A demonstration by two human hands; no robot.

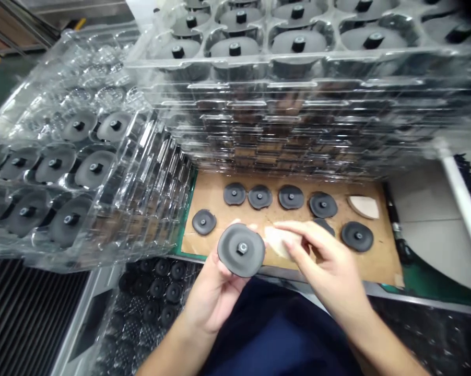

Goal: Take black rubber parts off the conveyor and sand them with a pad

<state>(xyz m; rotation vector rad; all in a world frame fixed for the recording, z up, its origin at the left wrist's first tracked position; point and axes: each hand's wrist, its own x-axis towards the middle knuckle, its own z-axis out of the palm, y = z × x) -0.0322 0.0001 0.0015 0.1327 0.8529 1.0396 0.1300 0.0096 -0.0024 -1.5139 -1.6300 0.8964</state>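
My left hand (214, 300) grips a dark grey round disc (230, 253) by its edge, with the short black hub in its middle facing up. Between the thumb and fingers of my right hand (333, 269) is a pale cream pad (275, 240), close to the disc's right edge; whether they touch I cannot tell. Several similar discs lie hub-up on the cardboard sheet (212, 250), among them one at the left (204, 222) and one at the right (356, 236). Another disc (325, 225) is partly hidden behind my right hand. A second cream pad (363, 207) rests at the cardboard's right.
Tall stacks of clear plastic trays stand behind the cardboard (290, 112) and at the left (141, 172), their top pockets holding discs. Below left, another tray (157, 303) contains dark round parts. A white rail (460, 193) runs along the right side.
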